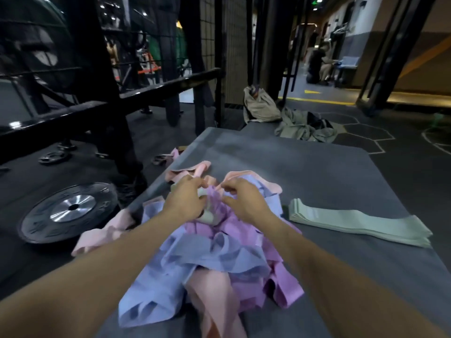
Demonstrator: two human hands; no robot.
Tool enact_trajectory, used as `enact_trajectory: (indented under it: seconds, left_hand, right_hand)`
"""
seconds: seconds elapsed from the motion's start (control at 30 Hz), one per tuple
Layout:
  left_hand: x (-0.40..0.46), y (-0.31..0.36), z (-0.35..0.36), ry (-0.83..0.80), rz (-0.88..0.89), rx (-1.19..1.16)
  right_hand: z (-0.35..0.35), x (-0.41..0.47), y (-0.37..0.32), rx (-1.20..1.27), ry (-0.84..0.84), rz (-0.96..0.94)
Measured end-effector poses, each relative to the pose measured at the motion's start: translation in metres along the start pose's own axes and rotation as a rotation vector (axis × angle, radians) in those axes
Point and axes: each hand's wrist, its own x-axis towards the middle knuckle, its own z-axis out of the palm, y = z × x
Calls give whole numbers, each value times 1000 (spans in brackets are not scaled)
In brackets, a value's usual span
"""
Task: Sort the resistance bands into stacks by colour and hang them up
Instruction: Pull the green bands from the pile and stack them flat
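A tangled heap of resistance bands (210, 259) lies on a grey mat (317, 172), mixing blue, purple and pink ones. Both my hands are dug into the far side of the heap. My left hand (185, 198) grips a pale green band (207, 215) that pokes out under its fingers. My right hand (244, 198) pinches a purple band (216, 200) with curled fingers. To the right lies a flat stack of pale green bands (361, 223). Pink bands (188, 170) lie beyond my left hand.
A black weight plate (68, 211) lies on the floor at the left, beside a black steel rack (109, 111). Beige bags and clothes (292, 118) sit past the mat's far end. A person crouches far back at the right (317, 67).
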Motion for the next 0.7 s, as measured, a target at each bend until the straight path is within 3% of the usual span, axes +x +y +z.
enact_trajectory:
  seconds: [0.17, 0.4, 0.53, 0.7]
  left_hand:
    - [-25, -24, -8, -278, 106, -54]
    - [-56, -41, -17, -323, 17, -197]
    - [-68, -28, -32, -306, 4, -214]
    - [-74, 3, -68, -159, 83, -407]
  right_hand:
    - [37, -1, -16, -18, -241, -18]
    - [28, -38, -34, 95, -446, -10]
    - [16, -45, -50, -112, -323, -29]
    - [-22, -39, -89, -65, -46, -44]
